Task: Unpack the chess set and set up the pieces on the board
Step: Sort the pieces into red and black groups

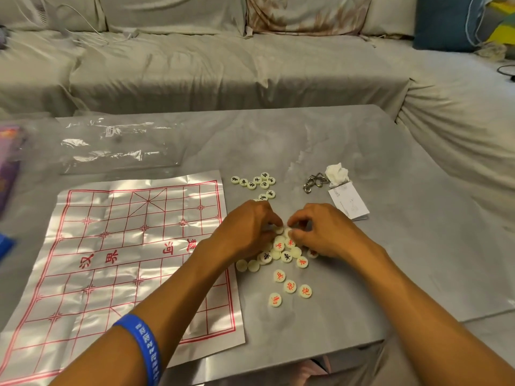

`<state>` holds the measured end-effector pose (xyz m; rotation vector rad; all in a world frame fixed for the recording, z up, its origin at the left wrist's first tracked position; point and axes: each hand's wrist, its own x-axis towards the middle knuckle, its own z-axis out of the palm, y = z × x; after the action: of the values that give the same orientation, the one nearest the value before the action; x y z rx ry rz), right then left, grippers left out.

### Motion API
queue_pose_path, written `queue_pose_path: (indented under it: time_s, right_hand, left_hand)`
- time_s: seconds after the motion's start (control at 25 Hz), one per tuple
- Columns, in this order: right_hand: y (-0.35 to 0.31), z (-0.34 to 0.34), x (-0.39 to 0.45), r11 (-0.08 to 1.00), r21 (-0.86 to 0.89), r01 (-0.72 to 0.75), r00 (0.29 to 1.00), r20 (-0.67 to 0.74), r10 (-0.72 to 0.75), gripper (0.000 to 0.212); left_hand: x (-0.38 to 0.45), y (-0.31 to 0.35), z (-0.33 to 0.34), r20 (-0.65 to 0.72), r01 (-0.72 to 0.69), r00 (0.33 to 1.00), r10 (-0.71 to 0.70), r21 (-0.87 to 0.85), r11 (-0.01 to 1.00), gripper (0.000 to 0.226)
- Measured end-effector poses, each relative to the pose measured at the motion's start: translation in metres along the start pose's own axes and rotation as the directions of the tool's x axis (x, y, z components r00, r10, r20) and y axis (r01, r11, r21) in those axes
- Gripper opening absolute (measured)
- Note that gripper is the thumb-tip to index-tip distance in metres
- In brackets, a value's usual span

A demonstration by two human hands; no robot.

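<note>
A shiny paper board [119, 263] with a red grid lies flat on the left of the grey table [390, 246], with no pieces on it. To its right sits a heap of cream round pieces [281, 253], some face down. Several black-lettered pieces [255, 182] lie grouped farther back, and several red-lettered pieces [289, 286] lie nearer me. My left hand [248, 229] and my right hand [320, 232] hover over the heap's far side, fingers curled, each pinching a piece at the fingertips.
An empty clear plastic bag [117, 143] lies behind the board. A metal ring puzzle [315, 182], crumpled tissue [337, 172] and a white paper slip [348, 203] lie right of the pieces. A covered sofa stands behind the table. Purple packaging [8, 162] is at the left edge.
</note>
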<state>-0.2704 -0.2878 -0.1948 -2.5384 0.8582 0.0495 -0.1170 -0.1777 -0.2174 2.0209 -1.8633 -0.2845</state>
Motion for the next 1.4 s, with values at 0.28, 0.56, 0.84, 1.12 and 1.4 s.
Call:
queue_pose_path:
  time_s: [0.28,0.56,0.84,1.12,1.4]
  right_hand:
    - [-0.011,0.012,0.000,0.997,0.044,-0.065,0.996,-0.060,0.068,0.013]
    - [-0.008,0.004,-0.003,0.938,0.333,-0.098,0.990,-0.064,0.126,0.008]
    - [-0.019,-0.003,-0.009,0.785,0.592,-0.183,0.978,0.029,0.207,0.012]
    - [-0.014,-0.006,-0.007,0.712,0.680,-0.174,0.977,0.030,0.210,0.012]
    - [-0.012,-0.003,-0.004,0.664,0.727,-0.178,0.972,0.023,0.235,0.008]
  left_hand:
    - [-0.005,0.008,0.003,-0.089,0.314,0.922,-0.376,-0.396,0.863,0.024]
    - [-0.028,0.002,-0.018,0.044,0.376,0.826,-0.562,-0.785,0.492,0.011]
    - [-0.014,-0.011,-0.010,-0.047,0.519,0.779,-0.625,-0.512,0.685,0.017]
    - [0.014,-0.017,-0.007,-0.204,0.516,0.759,-0.618,-0.391,0.762,0.016]
    - [-0.002,-0.017,-0.001,-0.248,0.452,0.788,-0.563,-0.388,0.803,0.023]
